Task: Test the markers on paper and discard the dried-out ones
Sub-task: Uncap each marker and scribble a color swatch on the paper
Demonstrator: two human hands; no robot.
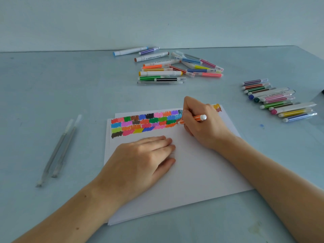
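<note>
Plain desk [52, 85], bare wall [70, 18], setting unclear

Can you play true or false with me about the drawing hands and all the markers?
1. The right hand holds an orange marker. True.
2. The left hand holds a marker too. False: it lies flat on the paper, holding nothing.
3. The paper is blank. False: coloured patches fill its top part.
4. Two grey markers lie left of the paper. True.
5. All markers sit in one pile. False: one pile lies behind the paper, another to the right.
</note>
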